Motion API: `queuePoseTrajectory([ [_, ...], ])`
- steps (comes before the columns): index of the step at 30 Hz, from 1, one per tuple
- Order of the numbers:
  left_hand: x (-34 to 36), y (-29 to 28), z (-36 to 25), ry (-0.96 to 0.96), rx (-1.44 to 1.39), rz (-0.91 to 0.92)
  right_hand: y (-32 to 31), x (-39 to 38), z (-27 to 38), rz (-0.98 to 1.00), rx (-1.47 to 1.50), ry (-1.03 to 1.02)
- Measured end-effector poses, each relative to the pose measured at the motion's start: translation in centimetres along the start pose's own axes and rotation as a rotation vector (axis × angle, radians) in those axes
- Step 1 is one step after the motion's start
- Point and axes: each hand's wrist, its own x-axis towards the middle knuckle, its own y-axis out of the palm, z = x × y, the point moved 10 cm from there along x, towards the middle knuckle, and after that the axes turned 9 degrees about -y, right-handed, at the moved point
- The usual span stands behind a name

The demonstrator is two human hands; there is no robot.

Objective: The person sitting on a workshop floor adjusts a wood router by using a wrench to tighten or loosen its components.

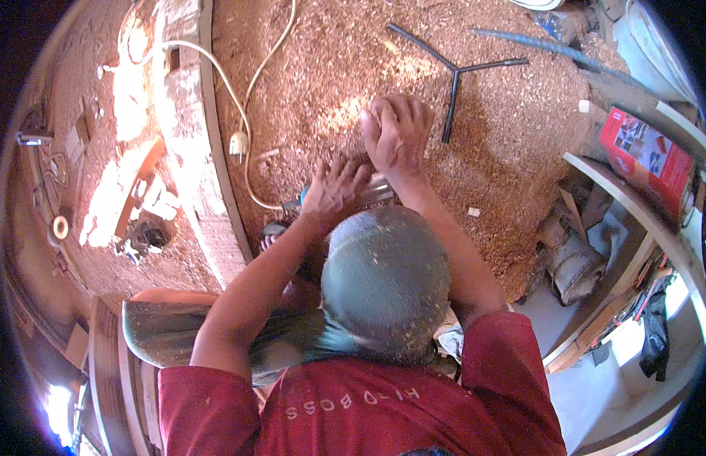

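Fingers spread and bent, my left hand (336, 188) lies over a corded power tool (377, 190). A bit of its teal body shows beside the wrist, and a silver part shows past the fingers; the hand and my knee hide the rest, so its exact kind is unclear. My right hand (398, 135) is held a little farther out, over the wood shavings, with its fingers curled down. Whatever it may hold is hidden beneath the fingers. My bent knee (386, 283), in grey-green cloth dusted with shavings, sits between my forearms.
Wood shavings (489, 175) cover the ground. A black three-armed wrench (454, 70) lies ahead. At left are a thick wooden beam (197, 144) and a pale cord with a plug (238, 143). A red box (647, 161), a cylindrical metal part (574, 262) and a bucket (653, 45) stand right.
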Motion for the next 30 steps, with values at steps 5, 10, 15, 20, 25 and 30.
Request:
queuePoseTrajectory([
  [5, 0.6, 3.1, 0.0, 0.002, -0.042, 0.139, 0.5, 0.2, -0.9, 0.065, 0.018, 0.062],
  [10, 0.2, 5.7, 0.1, -0.077, -0.121, 0.513, 0.9, 1.0, -1.3, 0.071, -0.027, 0.092],
  [15, 0.2, 4.9, -0.4, -0.072, -0.190, 0.475, 3.5, 0.8, -2.4, 0.183, -0.022, 0.142],
  [20, -0.7, 5.9, -0.5, -0.069, -0.240, 0.454, 6.1, 0.2, -3.5, 0.206, -0.011, 0.155],
  [25, -0.1, 3.6, -1.1, -0.032, -0.253, 0.277, 4.4, 1.4, -2.5, 0.087, -0.026, 0.102],
  [30, 0.5, 0.3, -0.6, 0.013, -0.080, 0.008, 3.0, 1.1, -1.7, -0.042, -0.028, 0.070],
])
